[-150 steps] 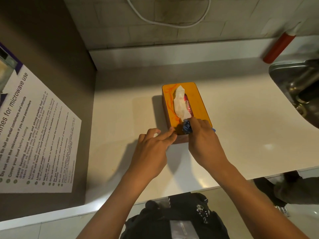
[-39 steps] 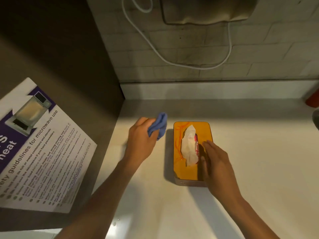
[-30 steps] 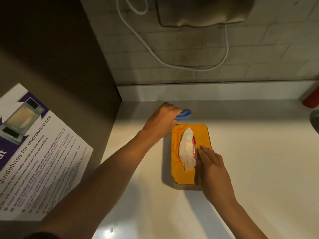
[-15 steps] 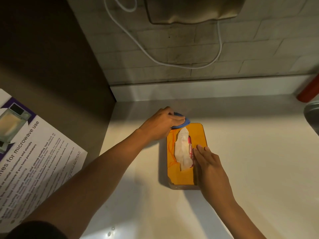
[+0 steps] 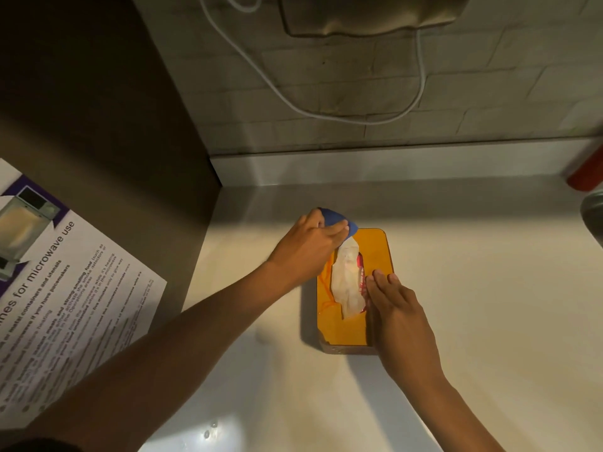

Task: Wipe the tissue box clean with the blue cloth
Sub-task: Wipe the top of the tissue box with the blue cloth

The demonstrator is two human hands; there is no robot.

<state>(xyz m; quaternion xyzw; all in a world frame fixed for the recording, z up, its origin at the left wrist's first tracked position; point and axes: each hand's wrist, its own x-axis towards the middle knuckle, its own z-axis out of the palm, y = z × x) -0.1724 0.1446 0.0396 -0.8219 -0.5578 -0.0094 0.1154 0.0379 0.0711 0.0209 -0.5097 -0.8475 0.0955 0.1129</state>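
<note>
Here, the tissue box (image 5: 354, 288) is lying flat on the pale surface (image 5: 489, 321), its orange top facing up and a white tissue (image 5: 346, 282) sticking out of the slot along its middle. You are gripping the blue cloth (image 5: 337, 221) in your left hand (image 5: 310, 246), fingers curled round the bunched fabric, and you are pressing it against the far left corner of the box. Your right hand (image 5: 396, 308) is resting on the right side of the box top, fingers straight and close together, their tips lying just beside the tissue and steadying the box.

Beyond the far end of the box, a low upstand is running along the back of the surface, with a tiled wall (image 5: 489, 76) rising above it. A white cable (image 5: 326, 112) is hanging in a loop on that wall, under a pale fixture (image 5: 368, 14) at the top edge. Far to the right of the box, a red cylinder (image 5: 587, 172) is leaning at the wall, and a metal rim (image 5: 595, 213) is showing at the frame edge. Well to the left of the box, a dark panel is standing, carrying a printed notice (image 5: 65, 288) about microwave use.
</note>
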